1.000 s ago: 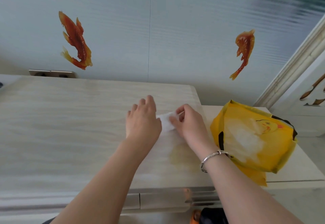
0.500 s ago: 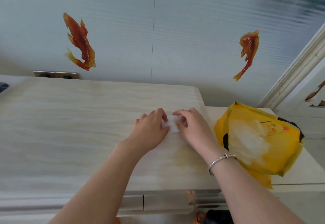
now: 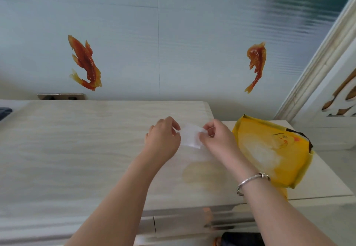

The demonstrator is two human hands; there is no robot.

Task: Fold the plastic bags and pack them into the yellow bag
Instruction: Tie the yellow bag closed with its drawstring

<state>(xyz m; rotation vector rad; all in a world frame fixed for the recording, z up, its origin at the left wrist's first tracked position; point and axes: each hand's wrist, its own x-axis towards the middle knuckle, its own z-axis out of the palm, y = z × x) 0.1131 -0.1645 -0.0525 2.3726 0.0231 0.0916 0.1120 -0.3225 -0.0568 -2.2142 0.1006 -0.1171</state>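
Note:
A small folded white plastic bag (image 3: 189, 135) hangs just above the pale wooden table (image 3: 77, 149), near its right end. My left hand (image 3: 163, 137) pinches the bag's left edge and my right hand (image 3: 216, 135) pinches its right edge, fingers curled. The yellow bag (image 3: 273, 151) with a duck print and black trim lies open-mouthed on a lower white surface to the right, close beside my right hand. Pale folded plastic shows through its yellow skin.
A wall with two orange fish stickers (image 3: 84, 62) stands behind the table, with a socket strip (image 3: 60, 96) at its foot. A lower white cabinet top (image 3: 327, 184) carries the yellow bag. A white door frame (image 3: 317, 62) rises at the right.
Both hands pressed the folded bag flat on the table before; now they have lifted it off the surface, pinching it at either edge.

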